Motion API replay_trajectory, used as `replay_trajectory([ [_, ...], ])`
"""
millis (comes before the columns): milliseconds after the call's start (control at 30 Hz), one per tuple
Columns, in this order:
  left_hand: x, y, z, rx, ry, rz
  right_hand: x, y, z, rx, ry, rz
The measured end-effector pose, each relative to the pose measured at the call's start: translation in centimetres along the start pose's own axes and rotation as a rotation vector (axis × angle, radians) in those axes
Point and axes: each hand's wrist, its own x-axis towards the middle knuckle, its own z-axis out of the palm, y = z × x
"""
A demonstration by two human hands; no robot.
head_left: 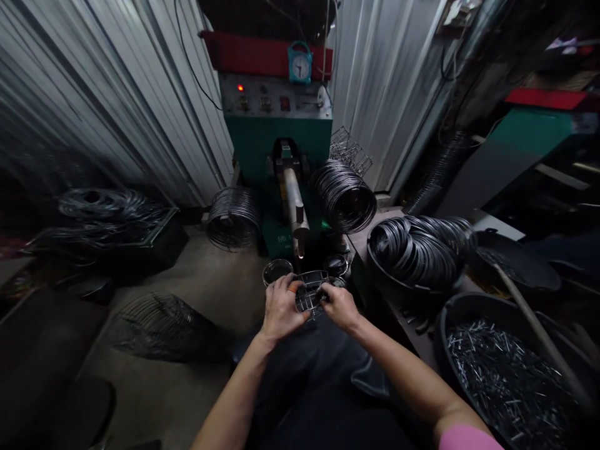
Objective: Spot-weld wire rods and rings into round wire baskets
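Over the lap, a small wire rack [309, 294] of crossed metal rods is held in front of the machine. My left hand [284, 306] grips its left side, thumb below and fingers on top, with an orange band on one finger. My right hand [340, 304] is closed at the rack's right side, fingertips pinched together; whether a small part is between them is hidden. Just beyond the rack, the tip of the machine's metal electrode arm [296, 209] points down towards it, apart from both hands.
A green spot-welding machine [253, 134] stands ahead, with wire ring coils [344, 197] hung at both sides. To the right are a basin of rings [417, 253] and a tub of short metal rods [506, 375]. A wire basket [159, 328] lies on the floor at left.
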Motion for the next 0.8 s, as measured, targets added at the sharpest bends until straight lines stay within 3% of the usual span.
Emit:
replay_trajectory([
  [133,-0.2,0.1,0.4,-0.009,-0.018,0.025,-0.1,1.0,-0.7,0.194,-0.144,-0.105],
  [367,-0.3,-1.1,1.1,-0.139,0.015,0.048,0.1,0.8,-3.5,0.038,-0.330,-0.329],
  [500,-0.4,-2.0,1.6,-0.230,0.008,0.043,0.2,0.6,-3.4,-0.092,-0.314,-0.341],
  [800,0.8,-5.0,2.4,-0.312,0.001,0.031,2.3,0.9,-0.6,-0.149,-0.208,-0.398],
])
